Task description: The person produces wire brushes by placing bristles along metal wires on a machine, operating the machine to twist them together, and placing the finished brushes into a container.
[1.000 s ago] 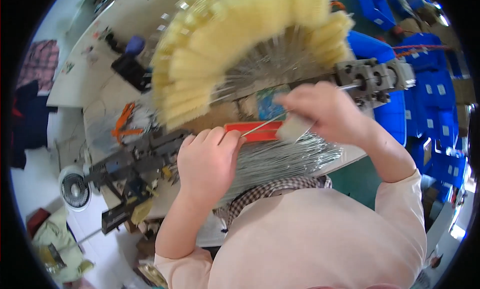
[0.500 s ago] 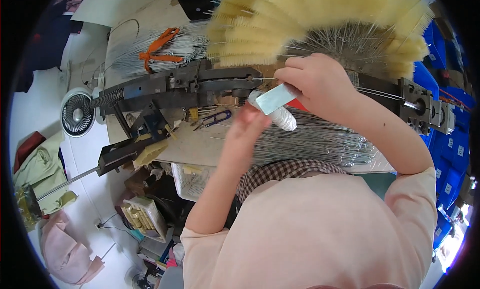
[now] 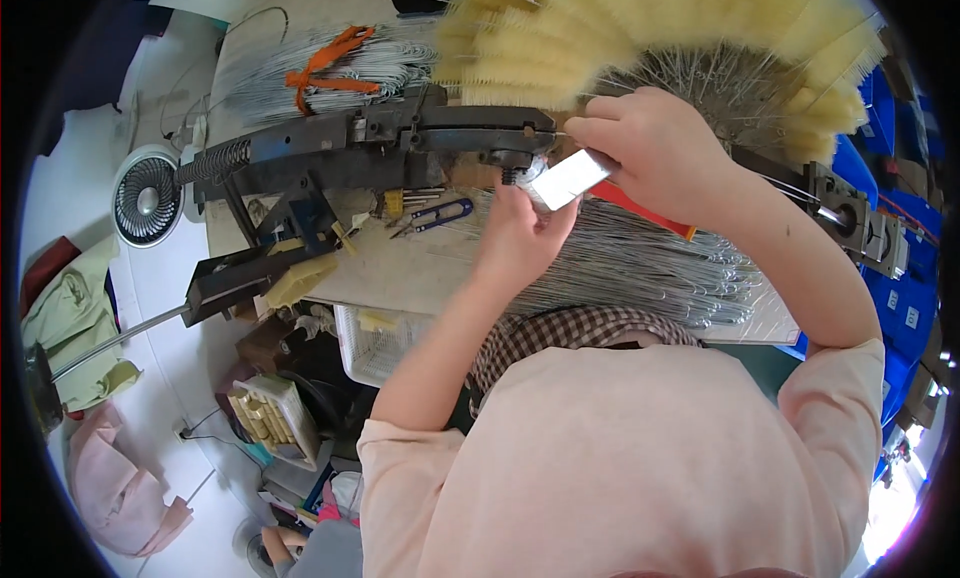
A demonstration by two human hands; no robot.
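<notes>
My left hand (image 3: 522, 233) is closed around a white-wrapped handle (image 3: 531, 171), mostly hidden by the fingers, just below the head of a dark metal bench machine (image 3: 470, 128). A shiny silver rectangular block (image 3: 572, 182) lies between my two hands, next to my right fingers. My right hand (image 3: 655, 143) pinches a thin wire (image 3: 563, 134) at the machine's jaw; its fingertips are partly hidden. Beyond it fans out a large bundle of yellow bristle brushes (image 3: 640, 23) on twisted wire stems. Under my right wrist shows a red flat strip (image 3: 655, 213).
Looped wires (image 3: 660, 278) lie along the bench's near edge. Another wire bundle (image 3: 330, 73) with an orange tie sits at the back left. Blue thread snips (image 3: 440, 214) rest left of my left hand. A small fan (image 3: 148, 198) stands at far left; blue bins (image 3: 905, 308) line the right.
My left hand has moved up and right and closed over the handle, which stuck out in plain sight before. More of the red strip shows. The whole view has shifted slightly.
</notes>
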